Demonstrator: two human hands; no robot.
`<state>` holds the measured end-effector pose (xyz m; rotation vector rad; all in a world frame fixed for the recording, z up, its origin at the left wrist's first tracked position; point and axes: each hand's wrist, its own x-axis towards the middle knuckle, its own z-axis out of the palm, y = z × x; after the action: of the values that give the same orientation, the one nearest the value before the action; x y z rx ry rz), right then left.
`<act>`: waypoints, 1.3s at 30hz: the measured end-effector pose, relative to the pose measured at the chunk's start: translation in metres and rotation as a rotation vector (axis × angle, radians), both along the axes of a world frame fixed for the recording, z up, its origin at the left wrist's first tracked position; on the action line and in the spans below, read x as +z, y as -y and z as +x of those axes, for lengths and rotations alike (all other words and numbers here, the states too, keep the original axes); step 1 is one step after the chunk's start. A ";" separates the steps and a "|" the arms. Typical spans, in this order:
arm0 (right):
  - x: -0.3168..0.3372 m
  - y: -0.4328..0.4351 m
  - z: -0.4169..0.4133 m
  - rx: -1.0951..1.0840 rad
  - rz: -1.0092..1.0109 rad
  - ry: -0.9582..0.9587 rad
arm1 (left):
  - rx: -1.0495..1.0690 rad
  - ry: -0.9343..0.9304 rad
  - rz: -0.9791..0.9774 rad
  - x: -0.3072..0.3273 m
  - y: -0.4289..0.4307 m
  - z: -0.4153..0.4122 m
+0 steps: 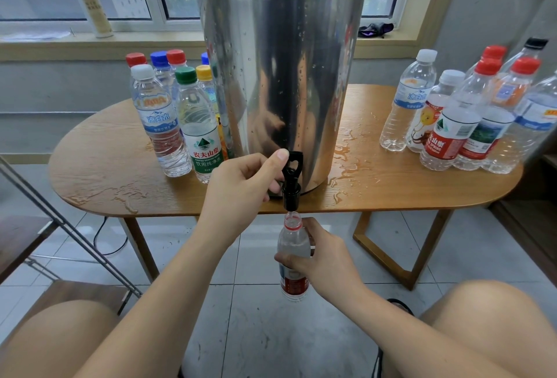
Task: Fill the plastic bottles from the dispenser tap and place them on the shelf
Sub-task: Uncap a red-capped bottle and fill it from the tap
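One dispenser (280, 76), one tap (291, 187), two hands (241, 187) (324, 258), one bottle (293, 240) held

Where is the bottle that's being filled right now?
In the head view the uncapped bottle sits low centre, gripped by the right hand, its mouth just under the black tap at the front edge of the table.

Dispenser (280, 76) centre on table (120, 172); bottle groups left (177, 118), right (464, 115).
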<state>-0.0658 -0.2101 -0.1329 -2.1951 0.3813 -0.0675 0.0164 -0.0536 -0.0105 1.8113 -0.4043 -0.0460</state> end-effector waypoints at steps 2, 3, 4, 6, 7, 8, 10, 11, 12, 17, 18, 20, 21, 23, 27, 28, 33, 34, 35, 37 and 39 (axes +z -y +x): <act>0.000 0.000 0.000 0.004 -0.002 0.003 | 0.000 0.006 0.005 0.000 0.000 0.000; -0.001 0.000 0.000 0.005 -0.003 0.003 | 0.000 0.007 0.006 0.000 -0.001 0.000; -0.001 0.000 0.000 0.005 -0.002 0.004 | 0.000 0.008 0.006 0.000 -0.001 0.000; -0.001 0.000 0.000 0.004 0.002 0.006 | 0.000 0.007 0.004 0.000 -0.001 0.000; -0.001 0.000 0.001 0.004 0.004 0.004 | 0.001 0.008 0.002 0.000 -0.001 0.000; -0.001 0.000 0.001 0.005 0.007 0.002 | 0.001 0.010 0.001 0.000 -0.001 0.000; -0.002 0.001 0.001 0.007 0.007 0.006 | 0.001 0.013 0.000 0.000 -0.001 0.000; -0.002 0.001 0.001 0.008 0.004 0.010 | 0.002 0.014 0.002 0.000 -0.001 0.000; -0.002 0.001 0.001 0.008 0.001 0.014 | 0.002 0.015 0.004 -0.001 -0.001 0.000; -0.003 0.002 0.001 0.005 0.003 0.026 | -0.018 0.038 0.013 -0.002 -0.003 -0.001; -0.003 0.002 0.001 0.007 0.004 0.029 | -0.031 0.048 0.020 -0.001 -0.005 -0.001; -0.004 0.002 0.001 0.010 0.002 0.040 | -0.070 0.069 0.031 -0.001 -0.009 0.000; -0.005 0.003 0.001 0.009 0.000 0.044 | -0.091 0.080 0.034 -0.002 -0.011 0.000; -0.005 0.003 0.002 0.009 -0.010 0.040 | -0.120 0.100 0.042 -0.003 -0.018 0.002; -0.005 0.002 0.002 0.023 -0.015 0.040 | -0.113 0.116 0.068 -0.011 -0.030 0.010; -0.005 0.002 0.001 0.024 -0.015 0.048 | -0.094 0.130 0.086 -0.014 -0.033 0.013; -0.007 0.003 -0.002 0.035 -0.007 0.084 | 0.037 0.284 0.326 -0.036 -0.049 0.031; -0.007 0.003 -0.002 0.042 -0.006 0.085 | 0.040 0.303 0.375 -0.040 -0.052 0.033; -0.006 0.002 -0.002 0.049 -0.005 0.084 | 0.038 0.314 0.429 -0.044 -0.055 0.036; -0.006 0.002 -0.003 0.065 -0.003 0.088 | 0.022 0.328 0.530 -0.051 -0.058 0.039; -0.006 0.002 -0.004 0.076 -0.008 0.100 | 0.012 0.353 0.591 -0.058 -0.060 0.042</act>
<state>-0.0699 -0.2118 -0.1392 -2.2023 0.2422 -0.1364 0.0580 0.0062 -0.0682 2.4154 -0.6808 0.1843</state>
